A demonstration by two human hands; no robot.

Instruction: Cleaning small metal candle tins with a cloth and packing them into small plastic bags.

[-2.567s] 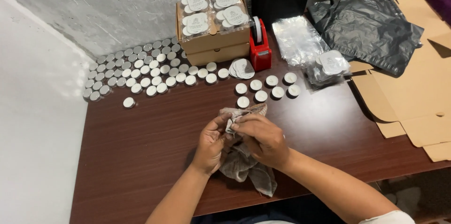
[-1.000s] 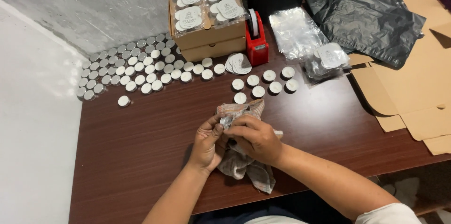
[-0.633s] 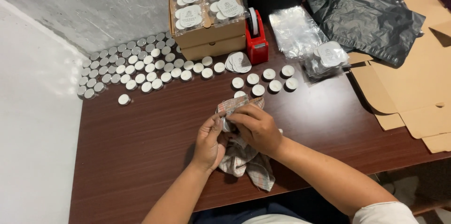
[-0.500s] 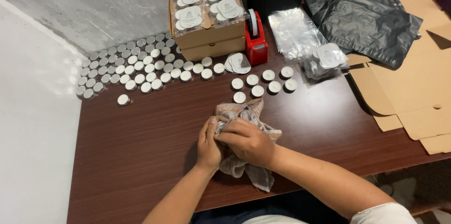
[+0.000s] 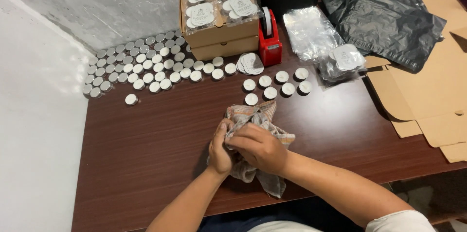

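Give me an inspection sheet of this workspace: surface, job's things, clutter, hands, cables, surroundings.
Surface: dark brown wooden table, bare in front of the person.
Job's things: crumpled checked cloth, bunched in both hands; whether it wraps anything cannot be told.
Clutter: tealight candles in rows at the back left; a smaller group near the middle; red tape dispenser; cardboard boxes topped with packed candles; clear bags; black plastic bag; flattened cardboard.
Hands: left hand and right hand both closed on the cloth.
Cables: nothing seen.
Surroundings: rough grey wall behind, white surface at left.
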